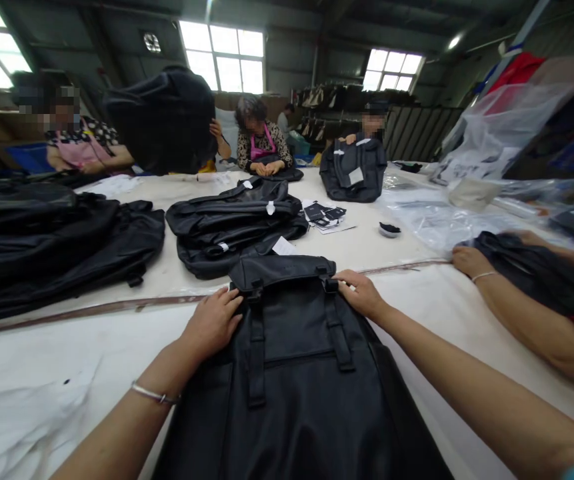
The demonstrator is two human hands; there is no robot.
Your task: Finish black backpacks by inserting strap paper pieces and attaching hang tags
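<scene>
A large black backpack (pixel 307 393) lies front up before me, its flap toward the far side and two buckled straps running down its front. My left hand (pixel 215 321) grips the bag's upper left edge beside the left buckle, the fingers partly hidden at the edge. On the other side, my right hand (pixel 361 293) pinches the upper right edge next to the right buckle. Just beyond the flap, a white paper tag (pixel 284 247) touches a stack of black bags (pixel 237 227).
More black bags (pixel 51 247) are piled at the left. Black cards (pixel 324 215), a small dish (pixel 389 230) and clear plastic bags (pixel 431 217) lie farther back. At the right, a person's hands hold a dark bag (pixel 527 267). Several people work across the table (pixel 367 240).
</scene>
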